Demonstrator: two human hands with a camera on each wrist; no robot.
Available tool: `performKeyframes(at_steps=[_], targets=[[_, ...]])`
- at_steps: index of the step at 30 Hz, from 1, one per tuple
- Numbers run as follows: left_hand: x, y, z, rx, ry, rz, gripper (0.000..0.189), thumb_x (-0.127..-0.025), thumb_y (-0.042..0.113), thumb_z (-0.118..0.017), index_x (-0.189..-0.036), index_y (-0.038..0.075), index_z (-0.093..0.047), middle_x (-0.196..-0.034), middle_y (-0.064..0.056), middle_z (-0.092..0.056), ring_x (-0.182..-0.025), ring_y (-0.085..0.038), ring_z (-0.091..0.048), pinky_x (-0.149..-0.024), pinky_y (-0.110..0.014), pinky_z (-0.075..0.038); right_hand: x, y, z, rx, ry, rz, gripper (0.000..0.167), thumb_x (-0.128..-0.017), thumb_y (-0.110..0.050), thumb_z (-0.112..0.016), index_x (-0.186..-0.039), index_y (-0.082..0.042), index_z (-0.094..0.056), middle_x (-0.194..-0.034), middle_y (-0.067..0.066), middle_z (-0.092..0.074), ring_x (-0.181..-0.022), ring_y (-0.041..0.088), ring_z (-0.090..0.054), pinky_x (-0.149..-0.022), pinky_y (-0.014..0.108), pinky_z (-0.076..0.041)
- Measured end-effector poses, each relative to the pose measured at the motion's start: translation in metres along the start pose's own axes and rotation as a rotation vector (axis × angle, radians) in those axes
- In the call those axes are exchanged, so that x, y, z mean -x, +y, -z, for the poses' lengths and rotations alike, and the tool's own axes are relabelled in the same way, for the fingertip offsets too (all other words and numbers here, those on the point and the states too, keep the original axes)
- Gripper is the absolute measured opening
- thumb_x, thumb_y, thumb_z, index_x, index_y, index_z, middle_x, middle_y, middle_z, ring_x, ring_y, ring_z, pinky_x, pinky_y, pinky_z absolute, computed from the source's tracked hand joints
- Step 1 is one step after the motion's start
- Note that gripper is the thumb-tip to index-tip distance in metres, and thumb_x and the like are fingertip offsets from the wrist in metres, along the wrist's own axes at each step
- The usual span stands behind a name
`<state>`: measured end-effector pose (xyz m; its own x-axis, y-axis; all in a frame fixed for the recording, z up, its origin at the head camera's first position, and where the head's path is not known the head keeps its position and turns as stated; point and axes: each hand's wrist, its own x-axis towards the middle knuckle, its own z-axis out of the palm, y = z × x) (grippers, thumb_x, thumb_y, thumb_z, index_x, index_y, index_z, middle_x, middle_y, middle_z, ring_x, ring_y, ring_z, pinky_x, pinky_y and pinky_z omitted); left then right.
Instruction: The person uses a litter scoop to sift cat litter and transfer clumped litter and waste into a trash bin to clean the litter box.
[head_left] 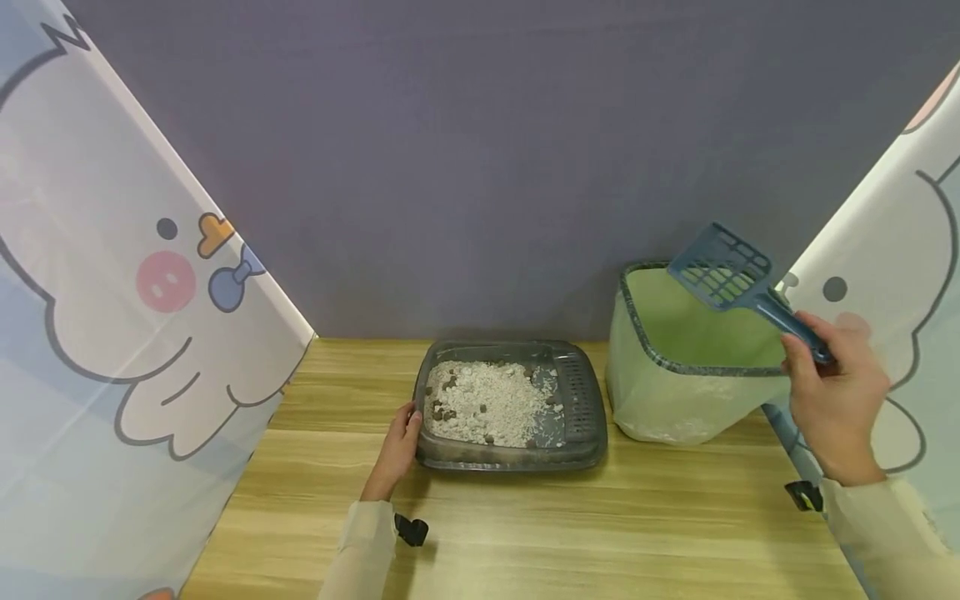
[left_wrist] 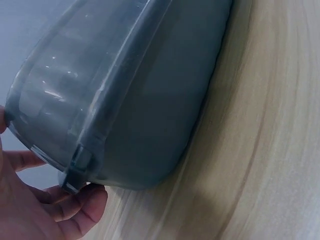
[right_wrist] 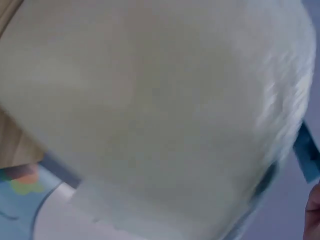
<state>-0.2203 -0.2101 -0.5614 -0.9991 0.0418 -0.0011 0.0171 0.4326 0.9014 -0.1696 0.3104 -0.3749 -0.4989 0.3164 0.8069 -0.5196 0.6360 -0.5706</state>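
Observation:
At the left end of a grey litter box (head_left: 510,458), my left hand (head_left: 397,450) grips the rim, fingers under the lip in the left wrist view, where the box's smooth side (left_wrist: 155,95) fills much of the frame. Pale litter (head_left: 487,408) with several brown clumps lies inside, heaped toward the left. My right hand (head_left: 840,392) holds a blue litter scoop (head_left: 783,317) by its handle, over the right side of a lined bin (head_left: 675,408). Green shows through the slots of the scoop's blade, and no clump shows on it. In the right wrist view the scoop (right_wrist: 306,150) is mostly cut off.
The bin stands right of the litter box on a wood-grain table (head_left: 600,525), its liner folded over a dark rim. A grey cloth wall (head_left: 480,167) rises behind both. Printed cartoon curtains (head_left: 150,350) flank the table on left and right.

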Motion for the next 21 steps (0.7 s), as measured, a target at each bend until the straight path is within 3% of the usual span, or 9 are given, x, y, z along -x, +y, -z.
performKeyframes(at_steps=[6, 11, 16, 21], targets=[[-0.002, 0.002, 0.001, -0.025, -0.006, -0.006, 0.053, -0.105, 0.032, -0.032, -0.145, -0.003, -0.028, -0.141, -0.029, -0.034, -0.126, -0.044, -0.037, -0.097, -0.057, -0.033, 0.016, -0.033, -0.023, 0.004, -0.323, 0.141, 0.040, -0.074, 0.016, -0.072, -0.112, 0.004, -0.068, -0.082, 0.003, -0.058, -0.065, -0.003, -0.055, -0.055, 0.007, -0.041], [-0.002, -0.002, 0.004, -0.045, 0.004, 0.018, 0.053, -0.105, 0.034, -0.031, -0.145, 0.001, -0.030, -0.137, -0.028, -0.038, -0.119, -0.041, -0.044, -0.090, -0.056, -0.038, 0.049, -0.049, -0.064, 0.024, -0.588, 0.206, 0.040, -0.071, 0.007, -0.078, -0.109, -0.002, -0.069, -0.082, -0.005, -0.057, -0.059, -0.002, -0.047, -0.052, 0.012, -0.040], [-0.002, -0.002, 0.003, -0.028, -0.006, -0.009, 0.052, -0.105, 0.033, -0.033, -0.144, -0.001, -0.029, -0.136, -0.029, -0.038, -0.119, -0.041, -0.044, -0.091, -0.055, -0.039, 0.090, -0.041, -0.102, 0.029, -0.814, 0.082, 0.031, -0.081, -0.008, -0.075, -0.111, -0.005, -0.068, -0.084, -0.005, -0.057, -0.054, -0.003, -0.040, -0.048, 0.018, -0.039], [-0.002, 0.001, -0.001, -0.020, -0.013, -0.031, 0.057, -0.105, 0.036, -0.031, -0.145, -0.004, -0.026, -0.137, -0.032, -0.035, -0.121, -0.043, -0.041, -0.093, -0.056, -0.037, 0.117, -0.025, -0.131, 0.109, -0.951, -0.058, 0.027, -0.085, -0.011, -0.072, -0.111, -0.004, -0.068, -0.096, 0.003, -0.064, -0.062, 0.004, -0.053, -0.054, 0.026, -0.045]])
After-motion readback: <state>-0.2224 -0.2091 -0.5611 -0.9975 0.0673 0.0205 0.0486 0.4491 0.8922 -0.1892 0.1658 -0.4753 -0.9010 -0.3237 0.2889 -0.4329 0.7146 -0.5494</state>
